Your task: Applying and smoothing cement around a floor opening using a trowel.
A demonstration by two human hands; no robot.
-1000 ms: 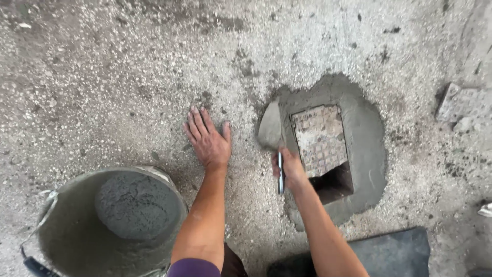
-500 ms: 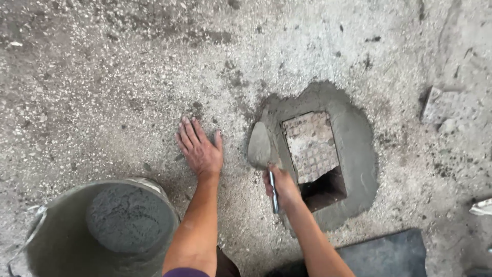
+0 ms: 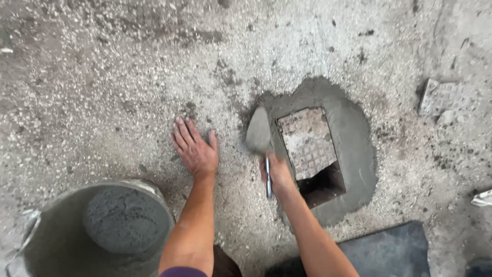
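My left hand (image 3: pixel 193 150) lies flat on the rough concrete floor, fingers spread, holding nothing. My right hand (image 3: pixel 277 173) grips the handle of a trowel (image 3: pixel 259 134) whose grey, mortar-coated blade rests at the left edge of a patch of wet mortar (image 3: pixel 353 138). Inside that patch sits a square patterned tile (image 3: pixel 306 141), and just below the tile is a dark open hole (image 3: pixel 323 185). A bucket (image 3: pixel 48 241) with a mound of grey mortar (image 3: pixel 125 219) stands at the lower left, beside my left forearm.
A dark flat slab (image 3: pixel 389 251) lies at the bottom right. A broken tile piece (image 3: pixel 441 97) rests on the floor at the right, and a pale scrap (image 3: pixel 483 198) sits at the right edge.
The trowel blade has slid left and slightly down along the patch's left edge. The view has shifted, with the bucket now sitting lower in frame. My left hand stays flat on the floor.
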